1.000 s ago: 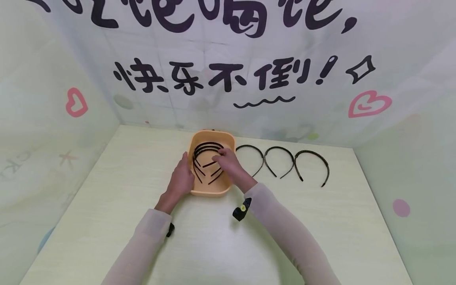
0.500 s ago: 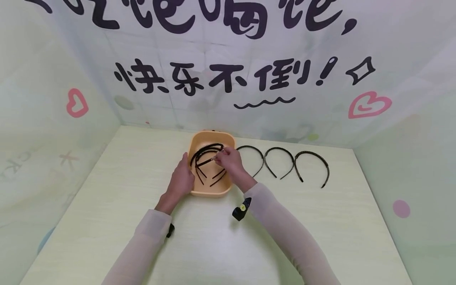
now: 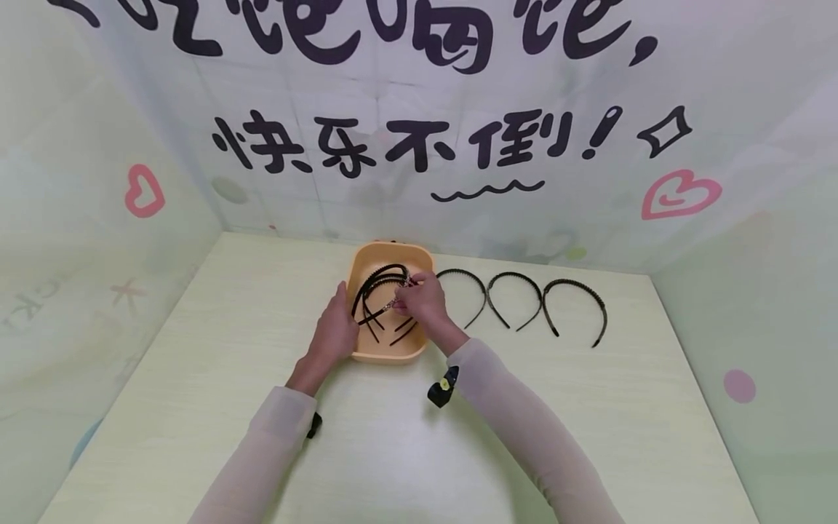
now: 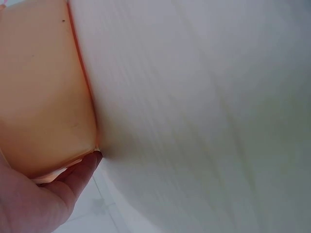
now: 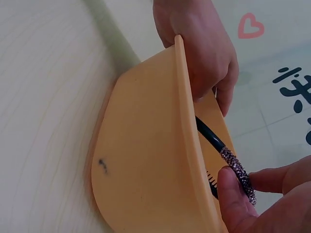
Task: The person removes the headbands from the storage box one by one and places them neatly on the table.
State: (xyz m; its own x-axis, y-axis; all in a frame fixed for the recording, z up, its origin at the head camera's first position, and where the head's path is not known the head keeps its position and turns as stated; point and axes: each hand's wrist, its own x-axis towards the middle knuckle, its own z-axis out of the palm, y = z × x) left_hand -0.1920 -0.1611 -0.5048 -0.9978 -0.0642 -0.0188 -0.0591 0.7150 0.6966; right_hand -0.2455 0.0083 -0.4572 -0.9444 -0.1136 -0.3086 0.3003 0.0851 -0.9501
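My left hand (image 3: 334,327) grips the left side of a peach-orange plastic bin (image 3: 389,358), its fingers along the outer wall in the left wrist view. Above the bin's right half, my right hand (image 3: 423,300) pinches a black headband (image 5: 210,134) between thumb and finger. The pinched part carries a glittery, rhinestone-like section (image 5: 233,162). One end of this headband reaches toward the bin's left wall. Beneath it, several dark toothed headbands lie nested in the bin; the right hand hides part of them.
To the right of the bin, a row of dark headbands lies on the pale table (image 3: 393,451): a left one (image 3: 458,271), a middle one (image 3: 513,274) and a right one (image 3: 575,282). A printed cloth wall (image 3: 366,211) stands behind the bin.
The right hand has lifted and turned a headband out of the nested stack, bringing its glittery part into sight and swinging its free end down and left. The left hand stays on the bin.
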